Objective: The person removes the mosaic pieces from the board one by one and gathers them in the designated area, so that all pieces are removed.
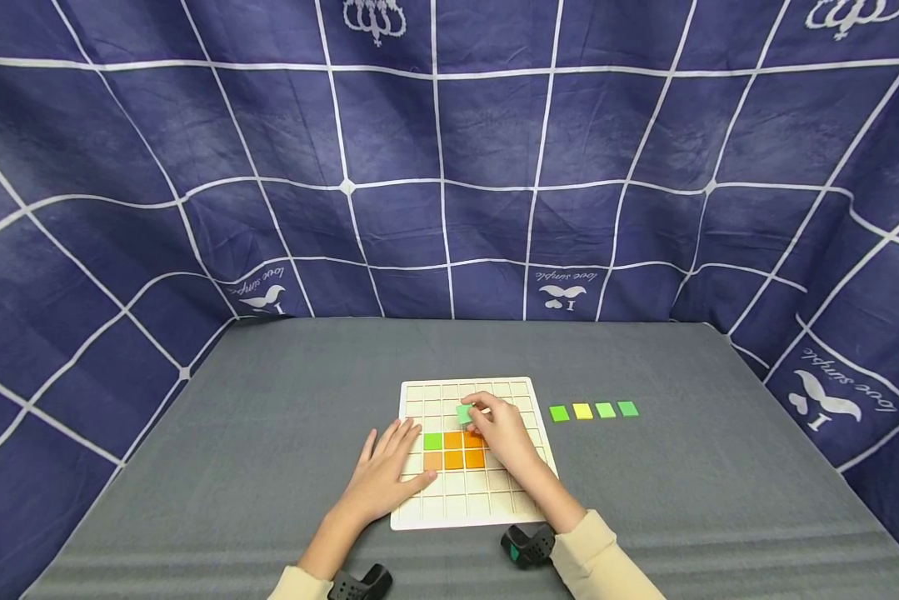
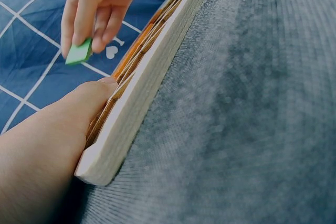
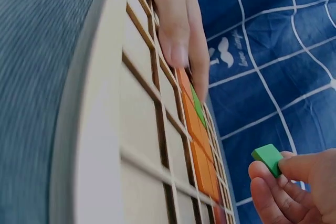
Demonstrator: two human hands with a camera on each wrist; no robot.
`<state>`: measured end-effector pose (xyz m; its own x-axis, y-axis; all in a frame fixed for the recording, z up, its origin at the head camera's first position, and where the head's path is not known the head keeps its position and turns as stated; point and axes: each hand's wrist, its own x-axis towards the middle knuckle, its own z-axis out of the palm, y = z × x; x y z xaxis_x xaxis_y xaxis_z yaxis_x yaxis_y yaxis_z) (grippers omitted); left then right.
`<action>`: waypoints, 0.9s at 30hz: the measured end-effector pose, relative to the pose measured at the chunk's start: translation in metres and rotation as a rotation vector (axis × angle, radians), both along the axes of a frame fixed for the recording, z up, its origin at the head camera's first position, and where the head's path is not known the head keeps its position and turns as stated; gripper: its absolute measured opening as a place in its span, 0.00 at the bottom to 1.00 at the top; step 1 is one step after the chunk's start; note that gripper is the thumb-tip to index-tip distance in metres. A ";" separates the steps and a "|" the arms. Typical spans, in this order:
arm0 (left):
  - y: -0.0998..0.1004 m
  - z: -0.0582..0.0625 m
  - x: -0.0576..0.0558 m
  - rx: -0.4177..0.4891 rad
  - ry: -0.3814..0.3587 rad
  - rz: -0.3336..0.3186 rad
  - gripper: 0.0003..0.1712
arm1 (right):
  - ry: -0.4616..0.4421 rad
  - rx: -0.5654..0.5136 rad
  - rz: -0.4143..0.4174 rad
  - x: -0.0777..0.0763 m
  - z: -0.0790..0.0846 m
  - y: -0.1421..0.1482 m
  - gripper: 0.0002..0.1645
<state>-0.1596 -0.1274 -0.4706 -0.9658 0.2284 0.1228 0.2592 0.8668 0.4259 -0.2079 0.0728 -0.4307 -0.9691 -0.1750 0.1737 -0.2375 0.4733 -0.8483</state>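
My right hand pinches a small green square tile between thumb and fingers, held just above a pale wooden grid board. Below it, several tiles fill neighbouring cells: a bright green tile, a light orange tile and darker orange tiles. The right fingers partly hide the upper right orange one. My left hand rests on the board's left edge with fingers spread, its thumb close to the light orange tile.
Right of the board lie a green tile, a yellow tile and two lighter green tiles in a row on the grey table. A blue curtain with white lines hangs behind. Each wrist wears a black device.
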 end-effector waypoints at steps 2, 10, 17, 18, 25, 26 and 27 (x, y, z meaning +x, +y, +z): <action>0.000 0.000 0.000 0.000 -0.003 -0.001 0.47 | 0.005 -0.003 -0.018 0.000 0.001 0.007 0.10; 0.000 0.000 0.000 0.003 0.004 -0.004 0.46 | 0.006 0.028 -0.068 0.003 0.004 0.037 0.11; 0.000 0.001 0.001 0.007 0.007 -0.015 0.46 | 0.018 0.073 -0.118 0.005 0.005 0.073 0.12; 0.000 0.001 0.001 0.005 0.009 -0.014 0.46 | 0.031 0.085 -0.128 0.005 0.005 0.078 0.11; -0.001 0.001 0.000 0.002 0.007 -0.012 0.46 | 0.072 0.168 -0.229 0.000 0.003 0.121 0.10; -0.001 0.001 0.000 0.002 0.009 -0.012 0.46 | 0.068 0.179 -0.245 -0.001 0.003 0.127 0.10; -0.001 0.001 0.000 0.004 0.013 -0.012 0.46 | 0.065 0.190 -0.263 -0.003 0.004 0.134 0.11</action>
